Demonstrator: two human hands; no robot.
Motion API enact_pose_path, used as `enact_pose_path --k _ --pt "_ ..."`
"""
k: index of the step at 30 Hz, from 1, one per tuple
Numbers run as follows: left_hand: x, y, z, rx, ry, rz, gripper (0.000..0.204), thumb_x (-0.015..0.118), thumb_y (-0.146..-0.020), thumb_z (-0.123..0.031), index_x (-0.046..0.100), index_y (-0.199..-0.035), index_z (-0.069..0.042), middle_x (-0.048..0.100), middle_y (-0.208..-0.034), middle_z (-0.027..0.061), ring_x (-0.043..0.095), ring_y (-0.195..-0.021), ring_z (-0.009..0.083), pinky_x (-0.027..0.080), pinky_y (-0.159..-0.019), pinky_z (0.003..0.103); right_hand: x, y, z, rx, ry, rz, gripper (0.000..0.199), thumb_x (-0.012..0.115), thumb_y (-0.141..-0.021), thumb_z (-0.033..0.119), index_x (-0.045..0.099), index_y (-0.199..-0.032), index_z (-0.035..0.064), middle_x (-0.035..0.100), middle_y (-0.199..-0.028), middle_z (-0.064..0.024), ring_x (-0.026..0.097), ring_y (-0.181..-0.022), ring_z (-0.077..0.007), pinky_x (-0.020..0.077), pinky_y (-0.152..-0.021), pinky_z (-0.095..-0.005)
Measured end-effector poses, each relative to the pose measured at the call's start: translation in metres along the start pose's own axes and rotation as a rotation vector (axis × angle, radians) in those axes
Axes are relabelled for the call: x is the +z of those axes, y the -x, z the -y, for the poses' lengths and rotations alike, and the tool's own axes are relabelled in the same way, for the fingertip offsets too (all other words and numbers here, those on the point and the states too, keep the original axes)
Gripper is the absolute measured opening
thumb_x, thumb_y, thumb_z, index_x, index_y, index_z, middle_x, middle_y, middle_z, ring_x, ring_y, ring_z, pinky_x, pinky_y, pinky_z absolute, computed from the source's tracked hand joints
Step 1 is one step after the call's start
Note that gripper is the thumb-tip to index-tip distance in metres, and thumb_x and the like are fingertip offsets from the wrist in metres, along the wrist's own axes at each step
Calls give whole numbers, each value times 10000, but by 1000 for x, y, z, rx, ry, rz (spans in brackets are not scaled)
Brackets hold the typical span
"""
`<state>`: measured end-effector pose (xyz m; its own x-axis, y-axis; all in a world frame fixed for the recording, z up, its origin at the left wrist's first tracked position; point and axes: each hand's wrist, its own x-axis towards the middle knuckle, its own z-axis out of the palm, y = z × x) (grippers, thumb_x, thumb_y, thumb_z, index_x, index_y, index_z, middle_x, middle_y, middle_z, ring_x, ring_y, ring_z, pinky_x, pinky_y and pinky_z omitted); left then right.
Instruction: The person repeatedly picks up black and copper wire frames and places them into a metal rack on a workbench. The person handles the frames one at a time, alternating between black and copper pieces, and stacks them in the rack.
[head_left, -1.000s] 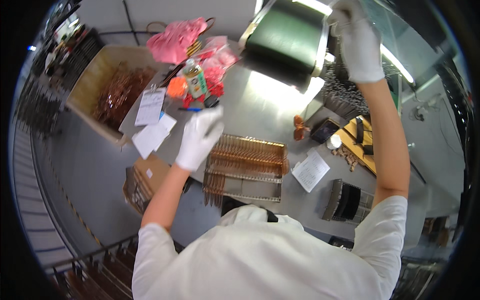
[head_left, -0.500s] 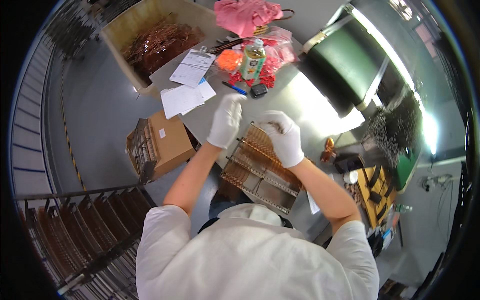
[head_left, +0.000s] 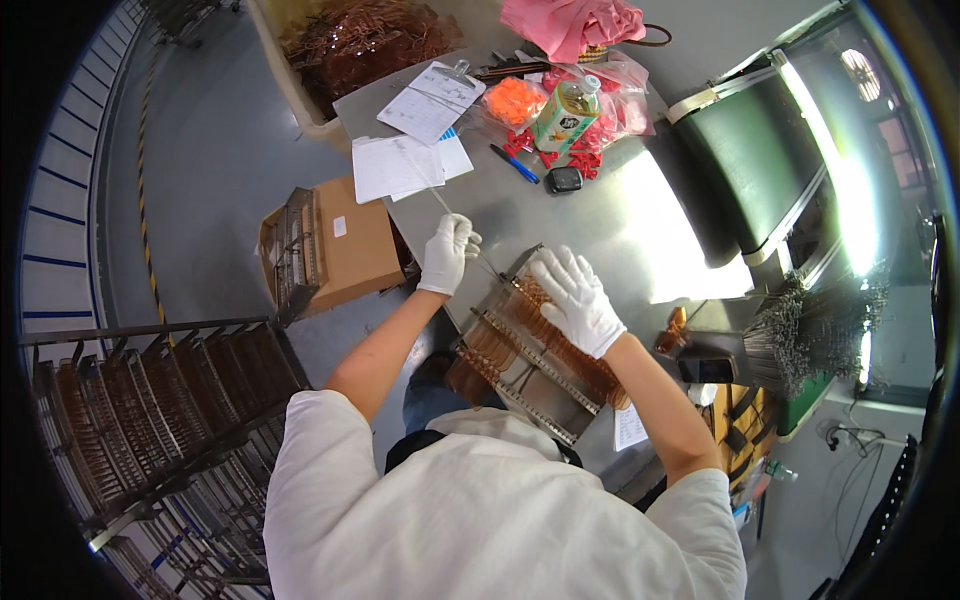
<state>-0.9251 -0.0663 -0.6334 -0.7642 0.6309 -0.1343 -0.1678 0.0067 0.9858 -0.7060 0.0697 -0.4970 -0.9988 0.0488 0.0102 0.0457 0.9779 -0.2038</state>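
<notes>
A metal rack [head_left: 520, 365] filled with rows of copper-coloured parts lies on the grey steel table [head_left: 620, 225]. My left hand [head_left: 447, 253], in a white glove, is closed on a thin metal rod [head_left: 452, 212] that runs up and left from the rack's corner. The gloved right hand [head_left: 577, 299] rests flat on the copper parts at the rack's upper end, fingers spread, holding nothing.
White papers [head_left: 400, 165], a blue pen [head_left: 515, 164], a drink bottle [head_left: 565, 112], orange and red bits in bags and a pink cloth [head_left: 570, 22] sit at the table's far end. A cardboard box [head_left: 335, 245] and racks [head_left: 150, 400] stand on the floor left. A bundle of thin rods [head_left: 800, 330] lies right.
My left hand has slid left off the rack and closed on the thin rod, drawing it outward. The right hand stays on the copper parts. The view has shifted slightly.
</notes>
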Motion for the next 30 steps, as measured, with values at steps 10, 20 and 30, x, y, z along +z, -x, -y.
enact_pose_path --k 10,20,30 --pt "-18 -34 25 -345 248 -30 106 488 -1105 -198 510 -1083 -96 693 -845 107 644 -591 160 520 -499 295 26 6 -2 -31 -18 64 685 658 -932 334 459 -1538 81 444 -1585 -166 386 -1460 -419 297 -1211 -554" --pt "-18 -40 4 -426 175 102 130 512 -1103 -223 542 -1085 -98 707 -909 111 690 -700 167 604 -640 309 26 6 -1 -74 -7 -17 663 697 -889 321 519 -1477 72 475 -1545 -154 415 -1425 -402 339 -1181 -530" --pt "12 5 14 -473 185 135 83 612 -1044 -122 633 -1028 -43 750 -938 125 724 -717 161 624 -624 298 24 4 0 -73 -35 -45 667 725 -867 313 536 -1455 63 484 -1532 -167 432 -1413 -402 362 -1168 -521"
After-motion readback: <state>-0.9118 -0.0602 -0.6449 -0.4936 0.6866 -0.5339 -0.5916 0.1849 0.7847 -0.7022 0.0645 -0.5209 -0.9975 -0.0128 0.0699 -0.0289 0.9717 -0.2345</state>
